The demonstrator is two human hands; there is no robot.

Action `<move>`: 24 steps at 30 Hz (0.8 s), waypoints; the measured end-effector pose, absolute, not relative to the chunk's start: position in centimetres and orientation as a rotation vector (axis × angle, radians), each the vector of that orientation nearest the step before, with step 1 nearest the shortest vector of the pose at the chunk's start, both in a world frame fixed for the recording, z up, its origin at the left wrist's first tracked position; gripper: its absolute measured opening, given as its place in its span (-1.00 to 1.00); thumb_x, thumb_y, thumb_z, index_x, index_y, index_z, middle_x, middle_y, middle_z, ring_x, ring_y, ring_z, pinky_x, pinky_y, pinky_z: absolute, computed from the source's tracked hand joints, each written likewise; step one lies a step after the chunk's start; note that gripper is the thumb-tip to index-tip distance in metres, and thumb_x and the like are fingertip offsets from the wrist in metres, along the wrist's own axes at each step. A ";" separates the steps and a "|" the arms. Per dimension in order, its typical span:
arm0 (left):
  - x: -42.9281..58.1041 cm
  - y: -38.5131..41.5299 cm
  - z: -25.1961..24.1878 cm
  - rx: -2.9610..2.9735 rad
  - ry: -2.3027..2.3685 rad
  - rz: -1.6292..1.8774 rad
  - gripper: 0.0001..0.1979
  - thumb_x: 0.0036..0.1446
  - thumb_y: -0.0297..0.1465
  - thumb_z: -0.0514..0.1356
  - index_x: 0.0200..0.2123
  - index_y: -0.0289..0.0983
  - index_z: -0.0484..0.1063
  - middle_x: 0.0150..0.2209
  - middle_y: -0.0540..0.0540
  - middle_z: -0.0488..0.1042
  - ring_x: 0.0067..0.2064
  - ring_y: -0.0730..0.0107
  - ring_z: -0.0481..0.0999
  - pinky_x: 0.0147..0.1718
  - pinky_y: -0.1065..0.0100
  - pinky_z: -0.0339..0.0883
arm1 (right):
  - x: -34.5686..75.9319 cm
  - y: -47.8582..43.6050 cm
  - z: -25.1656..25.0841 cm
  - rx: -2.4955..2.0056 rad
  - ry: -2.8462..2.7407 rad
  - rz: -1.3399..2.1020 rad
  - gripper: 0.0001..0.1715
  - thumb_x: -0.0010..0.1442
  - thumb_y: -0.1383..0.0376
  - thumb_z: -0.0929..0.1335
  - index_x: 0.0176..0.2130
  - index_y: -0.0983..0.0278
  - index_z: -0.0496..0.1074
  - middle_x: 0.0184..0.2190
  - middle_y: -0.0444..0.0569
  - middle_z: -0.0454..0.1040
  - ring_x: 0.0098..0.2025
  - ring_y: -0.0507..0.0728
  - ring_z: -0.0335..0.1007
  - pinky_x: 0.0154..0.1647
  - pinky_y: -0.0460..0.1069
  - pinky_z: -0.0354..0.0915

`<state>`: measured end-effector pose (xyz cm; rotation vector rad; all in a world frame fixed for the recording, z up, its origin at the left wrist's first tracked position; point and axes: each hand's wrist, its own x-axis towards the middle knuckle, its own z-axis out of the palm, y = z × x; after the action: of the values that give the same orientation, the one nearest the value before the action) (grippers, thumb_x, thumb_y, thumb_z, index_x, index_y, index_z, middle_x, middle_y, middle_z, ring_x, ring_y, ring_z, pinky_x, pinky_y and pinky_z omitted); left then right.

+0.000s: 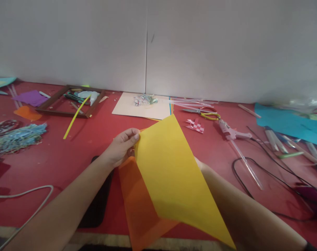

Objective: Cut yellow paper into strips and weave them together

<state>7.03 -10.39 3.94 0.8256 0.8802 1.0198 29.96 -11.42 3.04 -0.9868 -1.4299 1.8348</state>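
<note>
A large sheet of yellow paper (171, 174) is held up at a tilt over the table. My left hand (124, 144) pinches its upper left edge between thumb and fingers. Behind the sheet's right edge only a little of my right hand (199, 164) shows, with its fingers hidden by the paper. An orange sheet of paper (137, 202) is partly covered by the yellow one, and its lower corner reaches past the table's front edge. Under my left forearm lies a flat black phone-like object (99, 205).
Further back are a brown wooden frame (67, 113), cream paper (122, 106), yellow-handled scissors (210, 115) and a pink woven paper fish (196, 126). A pink glue gun (233, 133) with a black cable (246, 188) lies right. Blue-green tassels (22, 137) and a white cable (30, 196) lie left.
</note>
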 end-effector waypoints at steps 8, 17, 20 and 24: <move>7.2 -10.0 3.6 0.763 0.932 1.077 -0.65 -0.06 -0.22 0.43 -0.36 -0.25 0.36 -0.48 0.10 0.44 -0.53 0.60 0.41 -0.54 0.57 0.30 | 30.9 -11.0 3.6 -0.904 -1.057 2.009 -0.44 0.01 0.04 0.45 -0.03 0.21 0.44 -0.10 0.08 0.60 -0.16 0.25 0.58 -0.15 0.11 0.48; 5.2 -9.6 4.9 0.634 0.920 1.071 -0.32 0.13 0.18 -0.03 -0.07 -0.27 0.46 -0.29 -0.20 0.60 -0.06 -0.05 0.57 -0.22 0.12 0.46 | 34.7 -8.0 3.5 -1.323 -0.967 1.658 -0.61 0.01 0.17 0.50 -0.17 0.27 0.48 -0.24 0.10 0.64 -0.30 0.24 0.60 -0.25 0.12 0.51; 5.2 -9.1 4.7 0.502 0.922 1.079 -0.19 0.11 0.26 -0.16 -0.06 -0.30 0.44 -0.29 -0.25 0.60 -0.08 -0.07 0.58 -0.23 0.07 0.47 | 34.8 -7.5 2.8 -1.353 -0.991 1.546 -0.62 -0.04 0.19 0.52 -0.21 0.25 0.46 -0.22 0.09 0.63 -0.30 0.23 0.59 -0.26 0.12 0.51; 5.5 -8.8 4.2 0.450 0.906 0.960 -0.11 -0.04 0.37 -0.12 -0.16 -0.31 0.48 -0.27 -0.32 0.61 -0.10 -0.10 0.60 -0.24 0.06 0.49 | 34.9 -7.1 1.5 -1.537 -1.219 1.183 -0.59 -0.03 0.11 0.51 -0.22 0.22 0.40 -0.24 0.03 0.61 -0.32 0.21 0.57 -0.32 0.10 0.47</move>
<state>5.53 -8.79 4.21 0.4497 0.9062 0.9600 34.92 -7.11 1.51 -1.5374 -1.2187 1.1829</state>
